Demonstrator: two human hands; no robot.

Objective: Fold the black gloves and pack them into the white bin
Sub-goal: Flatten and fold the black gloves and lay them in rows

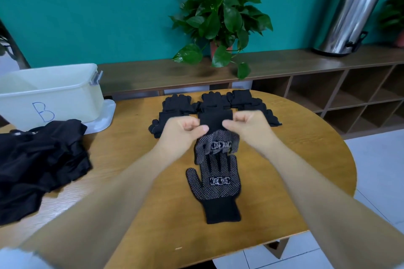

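Black knit glove with white dots [215, 137] hangs pinched at its cuff between our left hand [182, 131] and right hand [248, 125] above the round wooden table [131, 181], and loose pinching could make it slip onto the flat glove [215, 190] below.

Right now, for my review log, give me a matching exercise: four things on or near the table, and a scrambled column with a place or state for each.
Things:
1. white bin
2. held glove
3. flat glove
4. potted plant

Places or states:
A. lying dotted side up on the table, cuff nearest the camera
B. on the shelf by the teal wall
C. far left of the table, marked B
D. pinched by both hands, hanging

Pairs: 1-C, 2-D, 3-A, 4-B
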